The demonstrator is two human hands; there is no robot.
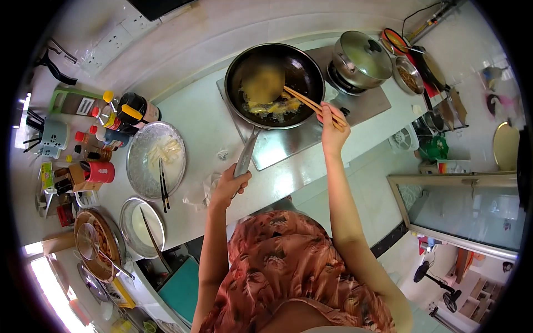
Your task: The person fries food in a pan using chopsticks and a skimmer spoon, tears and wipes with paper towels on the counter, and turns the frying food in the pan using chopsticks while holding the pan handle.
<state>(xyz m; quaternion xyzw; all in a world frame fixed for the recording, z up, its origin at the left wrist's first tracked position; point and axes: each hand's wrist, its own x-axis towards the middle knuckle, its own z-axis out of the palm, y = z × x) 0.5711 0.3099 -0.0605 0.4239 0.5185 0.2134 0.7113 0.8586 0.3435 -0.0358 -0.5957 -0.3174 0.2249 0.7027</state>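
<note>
My left hand (229, 186) is wrapped round the grey handle of a dark wok (308, 83) on the stove. In my right hand (335, 123) is a pair of wooden chopsticks (303, 100), their tips inside the wok. Yellowish pieces of food (272, 106) lie in bubbling oil at the wok's lower side. Part of the wok's inside is blurred. Left of the wok, a metal tray (137, 176) holds pale floured strips (166, 151) with dark chopsticks (163, 186) resting in it.
A lidded steel pot (355, 61) stands on the right burner. Beyond it is a bowl of fried food (408, 76). Bottles (108, 119) stand at the left. Nearer me are a bowl of white batter (141, 226) and a basket (104, 269). A crumpled tissue (201, 192) lies by my left hand.
</note>
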